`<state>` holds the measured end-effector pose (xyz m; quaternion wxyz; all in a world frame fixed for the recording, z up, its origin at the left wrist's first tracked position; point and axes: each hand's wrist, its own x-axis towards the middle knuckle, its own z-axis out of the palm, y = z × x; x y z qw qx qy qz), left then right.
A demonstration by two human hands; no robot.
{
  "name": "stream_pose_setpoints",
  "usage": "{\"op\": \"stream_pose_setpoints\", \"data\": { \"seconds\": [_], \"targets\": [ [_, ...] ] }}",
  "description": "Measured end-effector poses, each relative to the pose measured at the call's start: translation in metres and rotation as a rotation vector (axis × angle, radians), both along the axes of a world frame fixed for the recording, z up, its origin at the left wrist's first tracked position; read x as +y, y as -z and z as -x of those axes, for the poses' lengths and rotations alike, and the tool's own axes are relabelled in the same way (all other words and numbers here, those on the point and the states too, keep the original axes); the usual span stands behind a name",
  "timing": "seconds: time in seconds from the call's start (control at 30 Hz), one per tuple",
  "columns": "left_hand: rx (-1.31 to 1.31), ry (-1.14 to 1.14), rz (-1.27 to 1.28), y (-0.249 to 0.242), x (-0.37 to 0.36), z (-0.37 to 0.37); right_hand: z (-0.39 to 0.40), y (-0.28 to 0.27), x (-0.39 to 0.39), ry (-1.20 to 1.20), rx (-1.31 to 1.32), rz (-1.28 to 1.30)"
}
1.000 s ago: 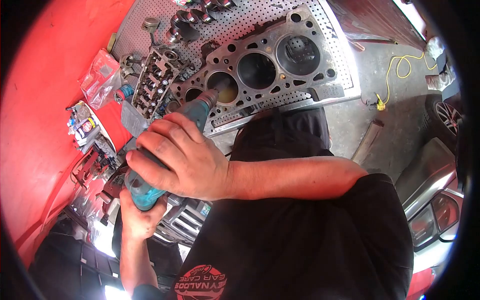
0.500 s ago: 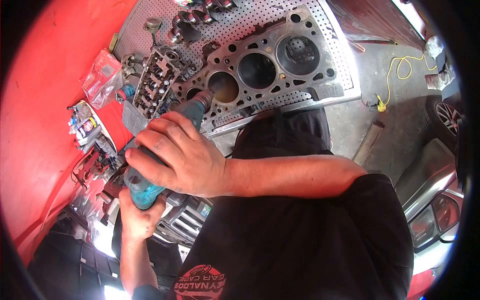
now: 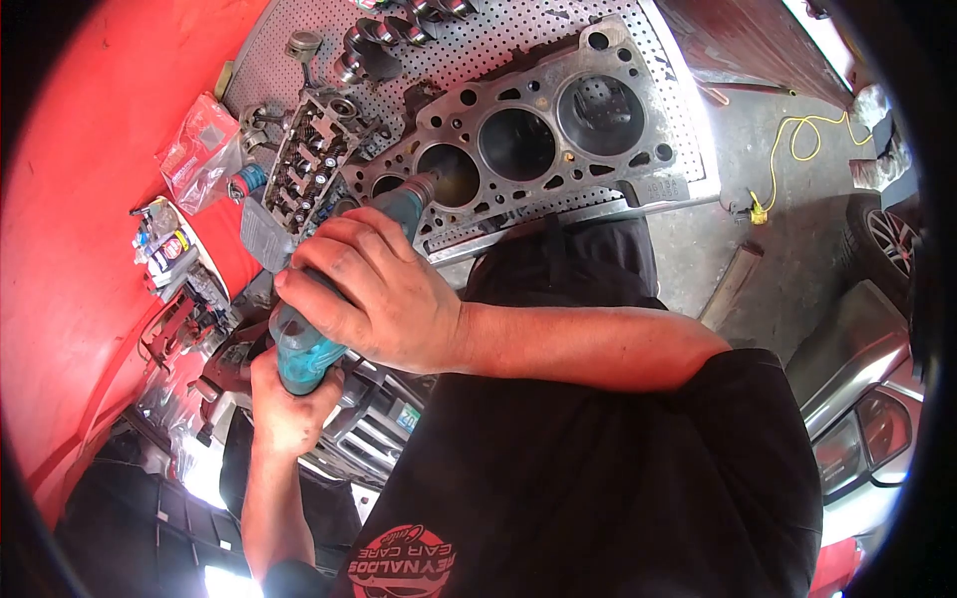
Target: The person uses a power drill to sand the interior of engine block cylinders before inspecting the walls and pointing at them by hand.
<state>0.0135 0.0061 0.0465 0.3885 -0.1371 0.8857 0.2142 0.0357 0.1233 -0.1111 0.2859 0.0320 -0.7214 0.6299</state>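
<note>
A teal power drill (image 3: 309, 344) slants across the view, its chuck (image 3: 422, 187) at a cylinder bore (image 3: 454, 177) of the metal engine block (image 3: 638, 179). Whatever the chuck drives inside that bore is hard to make out. My right hand (image 3: 384, 289) wraps over the drill's body from above. Lower down, my left hand (image 3: 294, 404) is closed around the drill's rear and handle, partly hidden by the tool. Two larger-looking bores lie open to the right on the block's flat top face.
The block rests on a perforated metal table (image 3: 703, 149). Beside it are a cylinder head (image 3: 309, 164), a crankshaft (image 3: 374, 45) and a piston with rod (image 3: 304, 45). Plastic-wrapped packaging (image 3: 204, 149) lies left. A yellow cord (image 3: 783, 140) crosses the floor; a car (image 3: 867, 429) stands right.
The drill's rear and both hands have shifted right and slightly up, while the chuck stays at the same bore. The engine block appears slightly further right.
</note>
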Motion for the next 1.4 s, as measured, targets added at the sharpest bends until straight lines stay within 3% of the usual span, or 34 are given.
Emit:
{"op": "stream_pose_setpoints", "data": {
  "seconds": [0.37,0.9,1.27,1.4],
  "targets": [
    [-0.024,0.090,0.026,0.017,-0.005,0.004,0.001,0.014,0.003,-0.010,-0.009,0.019],
    [-0.075,0.117,-0.005,0.099,-0.002,0.026,0.003,0.077,0.018,-0.028,-0.109,-0.029],
    [-0.028,0.172,-0.030,0.104,-0.003,0.024,-0.001,0.078,0.015,0.080,-0.094,-0.029],
    [0.054,0.174,-0.104,0.093,-0.023,-0.001,-0.009,0.072,-0.001,0.130,0.072,-0.086]
  ]
}}
